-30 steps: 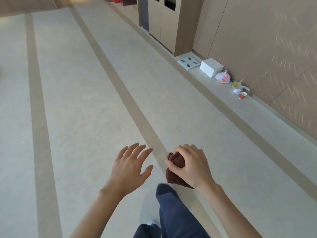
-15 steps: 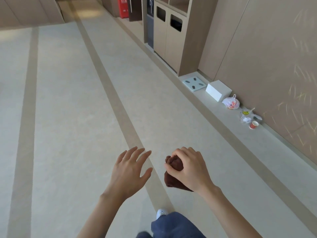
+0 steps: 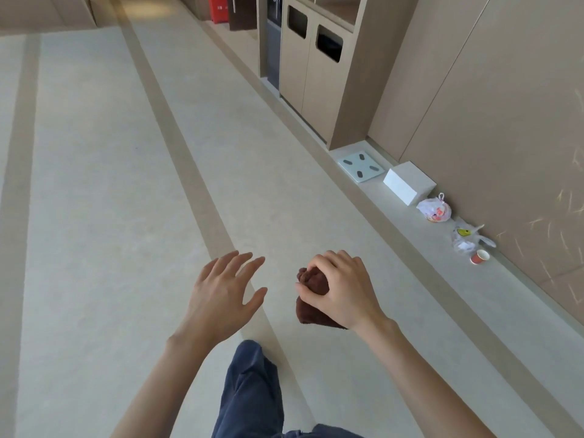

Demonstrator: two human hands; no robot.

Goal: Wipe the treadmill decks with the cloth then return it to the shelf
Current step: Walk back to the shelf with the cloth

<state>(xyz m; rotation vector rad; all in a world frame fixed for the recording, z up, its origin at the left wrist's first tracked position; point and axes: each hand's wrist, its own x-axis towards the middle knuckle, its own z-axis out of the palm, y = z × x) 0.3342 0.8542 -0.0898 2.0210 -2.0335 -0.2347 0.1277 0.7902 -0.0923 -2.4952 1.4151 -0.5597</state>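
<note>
Item, right grip (image 3: 344,292): fingers and thumb curled round the cloth (image 3: 313,311), a dark brown wad bunched under the palm, with its lower fold hanging out beneath. Item, left grip (image 3: 221,298): fingers spread and straight, holding nothing, just left of the cloth and apart from it. Item, below both grips: pale striped floor (image 3: 94,216) and a blue trouser leg (image 3: 252,384). Item, well ahead and to the right of the right grip, along the wall: bin cabinet (image 3: 316,74), scale (image 3: 360,165), white box (image 3: 409,183), plastic bag (image 3: 434,210), paper cup (image 3: 479,257). I see no treadmill or shelf. Risk, as I judge it: the hanging fold is unpinched, so a slackened hold could let the wad unroll and drop to the floor and get dirty.
</note>
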